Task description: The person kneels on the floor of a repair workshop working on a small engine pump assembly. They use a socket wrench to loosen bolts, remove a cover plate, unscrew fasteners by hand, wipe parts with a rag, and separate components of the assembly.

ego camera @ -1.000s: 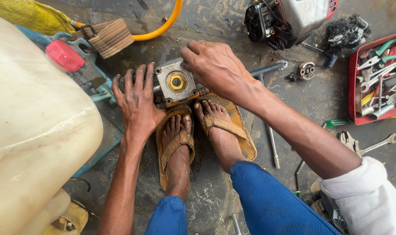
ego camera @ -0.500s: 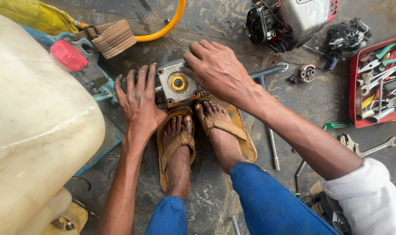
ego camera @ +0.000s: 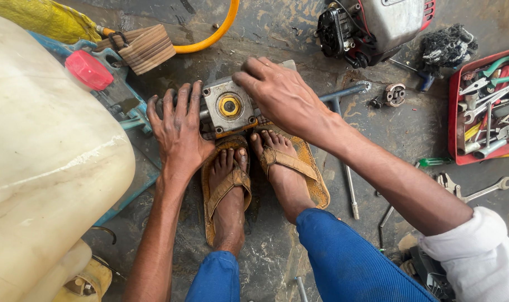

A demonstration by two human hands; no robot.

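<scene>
A grey metal pump block (ego camera: 227, 109) with a brass-coloured round centre lies on the dirty floor just ahead of my sandalled feet (ego camera: 254, 173). My left hand (ego camera: 178, 128) rests flat against its left side, fingers spread. My right hand (ego camera: 279, 95) covers its right top edge, fingers curled over the casing. The part of the block under the right hand is hidden.
A big cream tank (ego camera: 42, 168) with a red cap (ego camera: 88, 70) fills the left. A yellow hose (ego camera: 215, 31) curves behind. A small engine (ego camera: 372, 25) sits at top right, a red tray of tools (ego camera: 486, 106) at right. A T-handle wrench (ego camera: 344, 140) and spanners (ego camera: 478, 190) lie on the floor.
Both hands stay on the pump block; the right hand has shifted slightly over its top edge. The view has moved a little.
</scene>
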